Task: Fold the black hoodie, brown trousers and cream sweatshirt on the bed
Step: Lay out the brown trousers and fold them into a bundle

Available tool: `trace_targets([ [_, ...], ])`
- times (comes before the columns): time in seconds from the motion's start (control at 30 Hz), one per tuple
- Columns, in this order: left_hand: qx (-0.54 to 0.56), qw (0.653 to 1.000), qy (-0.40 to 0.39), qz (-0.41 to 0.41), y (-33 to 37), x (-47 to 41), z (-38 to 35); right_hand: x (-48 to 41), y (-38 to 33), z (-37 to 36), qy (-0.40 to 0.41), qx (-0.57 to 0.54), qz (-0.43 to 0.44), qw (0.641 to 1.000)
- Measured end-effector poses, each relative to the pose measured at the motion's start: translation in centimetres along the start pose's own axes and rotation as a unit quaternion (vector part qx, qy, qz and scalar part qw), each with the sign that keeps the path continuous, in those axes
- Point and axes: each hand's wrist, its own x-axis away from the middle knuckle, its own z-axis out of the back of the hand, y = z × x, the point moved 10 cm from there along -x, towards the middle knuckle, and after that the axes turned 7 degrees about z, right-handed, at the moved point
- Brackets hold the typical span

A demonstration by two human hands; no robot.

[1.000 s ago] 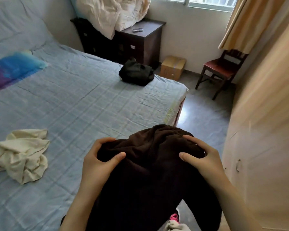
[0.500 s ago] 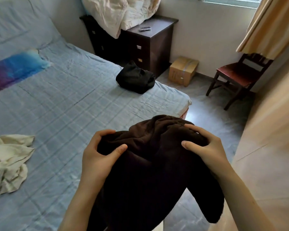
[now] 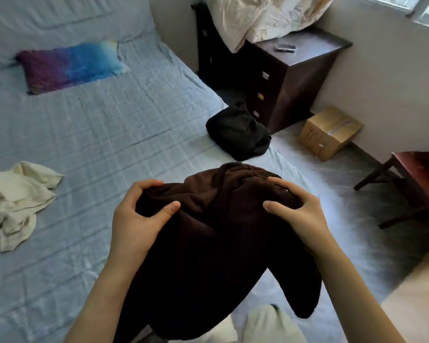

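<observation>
I hold the dark brown trousers (image 3: 216, 248) in the air in front of me, over the near right corner of the bed (image 3: 104, 134). My left hand (image 3: 136, 219) grips the waistband on the left and my right hand (image 3: 300, 214) grips it on the right, thumbs on top. The two legs hang down toward my feet. The black hoodie (image 3: 238, 132) lies bunched near the bed's far right edge. The cream sweatshirt (image 3: 15, 204) lies crumpled at the bed's left side.
A purple-blue pillow (image 3: 70, 65) lies near the head of the bed. A dark chest of drawers (image 3: 282, 80) with a cream duvet (image 3: 260, 16) on top stands past the bed. A cardboard box (image 3: 330, 132) and a wooden chair (image 3: 411, 179) stand on the floor at right.
My view has swung left and down toward the bed. Both hands keep their grip on the trousers' waistband, which stays held up in front of me.
</observation>
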Motion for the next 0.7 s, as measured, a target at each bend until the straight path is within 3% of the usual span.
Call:
trace_targets([
  [0.37, -0.036, 0.972, 0.210, 0.096, 1.1, -0.5, -3.5, -17.4, 1.1, -4.4, -0.239, -0.022, 0.037, 0.970],
  [0.53, -0.038, 0.942, 0.300, 0.145, 2.7, 1.7, -5.6, -22.3, 1.3, -7.9, -0.375, -0.013, 0.049, 0.925],
  [0.7, -0.036, 0.912, 0.382, 0.149, 4.7, 3.9, -7.1, -26.4, -0.7, -13.3, -0.507, 0.029, 0.110, 0.854],
])
